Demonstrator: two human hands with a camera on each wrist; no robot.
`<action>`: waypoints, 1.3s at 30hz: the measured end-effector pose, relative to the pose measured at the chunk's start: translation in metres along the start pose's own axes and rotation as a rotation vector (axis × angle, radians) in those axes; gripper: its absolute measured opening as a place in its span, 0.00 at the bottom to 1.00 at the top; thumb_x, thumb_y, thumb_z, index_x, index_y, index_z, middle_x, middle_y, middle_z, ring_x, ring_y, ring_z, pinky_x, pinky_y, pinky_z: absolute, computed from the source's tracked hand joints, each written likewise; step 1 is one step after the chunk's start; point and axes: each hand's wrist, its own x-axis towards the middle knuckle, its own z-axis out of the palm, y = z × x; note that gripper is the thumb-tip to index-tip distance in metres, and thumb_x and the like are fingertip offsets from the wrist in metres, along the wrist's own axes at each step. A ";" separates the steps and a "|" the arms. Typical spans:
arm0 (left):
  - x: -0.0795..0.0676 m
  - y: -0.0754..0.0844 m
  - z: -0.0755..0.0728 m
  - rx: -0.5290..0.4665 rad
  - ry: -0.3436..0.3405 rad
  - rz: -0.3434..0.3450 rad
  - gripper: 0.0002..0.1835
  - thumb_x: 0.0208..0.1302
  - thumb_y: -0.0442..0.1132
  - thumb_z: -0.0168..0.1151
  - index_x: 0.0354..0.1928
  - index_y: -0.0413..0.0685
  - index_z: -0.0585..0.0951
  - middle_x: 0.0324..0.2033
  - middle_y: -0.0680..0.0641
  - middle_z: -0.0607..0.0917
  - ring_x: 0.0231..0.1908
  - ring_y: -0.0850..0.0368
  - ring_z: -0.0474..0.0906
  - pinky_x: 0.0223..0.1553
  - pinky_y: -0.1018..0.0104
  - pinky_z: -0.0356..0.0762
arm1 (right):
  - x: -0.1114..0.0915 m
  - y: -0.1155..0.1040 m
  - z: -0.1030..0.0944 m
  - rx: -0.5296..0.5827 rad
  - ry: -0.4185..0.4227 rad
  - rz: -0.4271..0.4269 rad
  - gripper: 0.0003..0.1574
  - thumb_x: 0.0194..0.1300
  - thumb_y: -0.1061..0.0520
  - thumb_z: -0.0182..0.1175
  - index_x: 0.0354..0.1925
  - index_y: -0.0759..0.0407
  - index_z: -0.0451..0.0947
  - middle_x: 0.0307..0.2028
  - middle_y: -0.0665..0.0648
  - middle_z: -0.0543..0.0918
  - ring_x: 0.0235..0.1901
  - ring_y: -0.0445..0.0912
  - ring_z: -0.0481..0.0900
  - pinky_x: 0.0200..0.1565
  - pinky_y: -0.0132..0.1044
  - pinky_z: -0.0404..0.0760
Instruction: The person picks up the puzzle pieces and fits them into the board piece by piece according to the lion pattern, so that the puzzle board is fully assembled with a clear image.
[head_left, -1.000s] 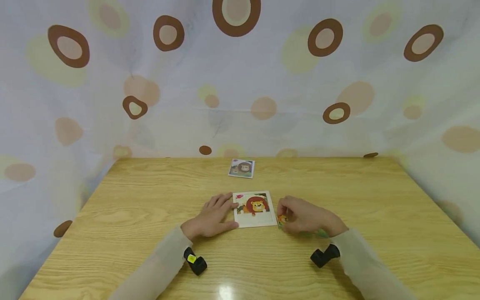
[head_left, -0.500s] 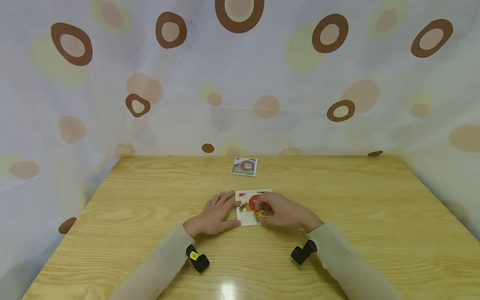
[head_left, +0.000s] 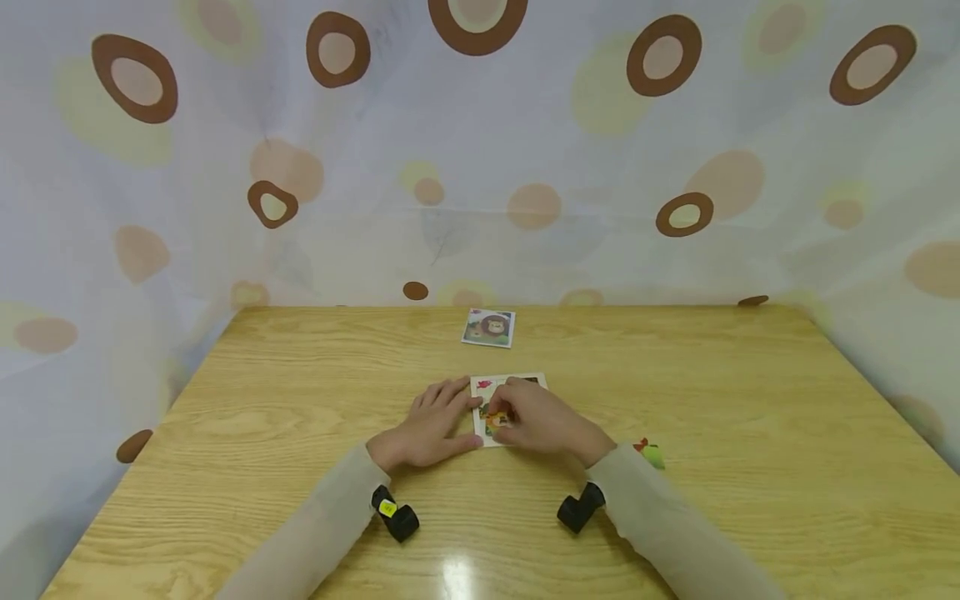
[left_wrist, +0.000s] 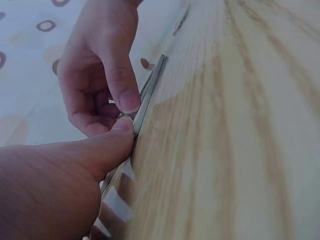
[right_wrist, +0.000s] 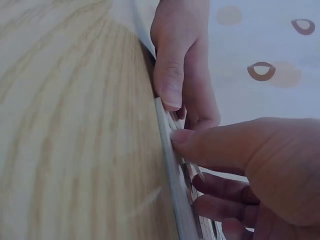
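Observation:
A square lion jigsaw puzzle board (head_left: 534, 377) with a pale rim lies on the wooden table in the head view. My left hand (head_left: 429, 427) is spread flat, its thumb and fingertips resting along the board's left edge. Over the lower left part of the board, my right hand (head_left: 546, 423) pinches a small orange and green puzzle piece (head_left: 495, 422) between thumb and fingers. Much of the board is hidden under that hand. In the right wrist view the board's edge (right_wrist: 172, 185) runs right below both thumbs, and the tips of the two hands are close together.
Another puzzle piece (head_left: 651, 454), green and red, lies to the right, partly behind my right sleeve. Toward the back of the table sits a square lion picture card (head_left: 487, 328). A spotted cloth (head_left: 360, 250) hangs behind the table.
My right hand has carried the puzzle piece leftward from beside the board to its lower left part. The green and red piece has come into view. My left hand stays at the edge.

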 end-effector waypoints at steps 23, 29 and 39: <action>-0.001 0.003 -0.001 -0.005 0.004 0.009 0.31 0.69 0.53 0.55 0.69 0.45 0.65 0.73 0.38 0.52 0.71 0.36 0.46 0.65 0.35 0.47 | -0.003 -0.007 0.007 0.052 0.049 -0.015 0.08 0.59 0.58 0.68 0.39 0.58 0.85 0.35 0.52 0.74 0.30 0.38 0.66 0.34 0.28 0.69; 0.000 0.001 -0.001 -0.009 -0.002 0.008 0.31 0.70 0.53 0.54 0.69 0.46 0.65 0.74 0.38 0.51 0.71 0.36 0.45 0.66 0.35 0.47 | -0.004 -0.003 0.009 0.061 0.074 -0.028 0.07 0.62 0.59 0.65 0.39 0.58 0.85 0.41 0.54 0.73 0.32 0.40 0.68 0.36 0.30 0.71; -0.001 0.002 -0.002 -0.016 0.000 0.010 0.31 0.69 0.53 0.55 0.69 0.45 0.65 0.73 0.37 0.51 0.71 0.36 0.45 0.66 0.35 0.47 | -0.004 -0.001 0.007 0.072 0.070 -0.076 0.06 0.63 0.61 0.64 0.39 0.59 0.86 0.43 0.56 0.75 0.34 0.42 0.72 0.38 0.32 0.74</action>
